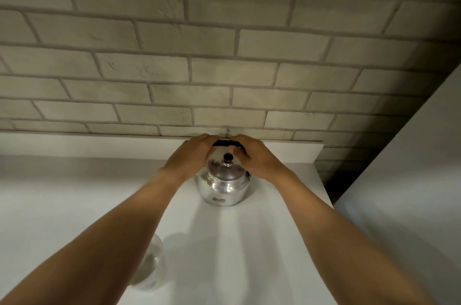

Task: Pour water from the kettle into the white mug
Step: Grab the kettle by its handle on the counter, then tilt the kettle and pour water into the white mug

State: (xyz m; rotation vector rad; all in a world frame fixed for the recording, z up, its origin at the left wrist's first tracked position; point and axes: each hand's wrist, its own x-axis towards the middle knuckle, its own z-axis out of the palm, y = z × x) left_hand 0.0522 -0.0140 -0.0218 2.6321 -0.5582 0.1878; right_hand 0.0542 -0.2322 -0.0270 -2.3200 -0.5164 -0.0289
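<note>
Polished steel kettle (222, 183): both hands (189, 158) (257, 158) curl around its black handle (225, 143); lift level, lid steadied, toward the white mug (149, 264).

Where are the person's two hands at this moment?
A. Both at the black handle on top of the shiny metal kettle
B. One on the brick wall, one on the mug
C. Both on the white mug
A: the left hand and the right hand meet at the black handle above the shiny metal kettle.
</note>
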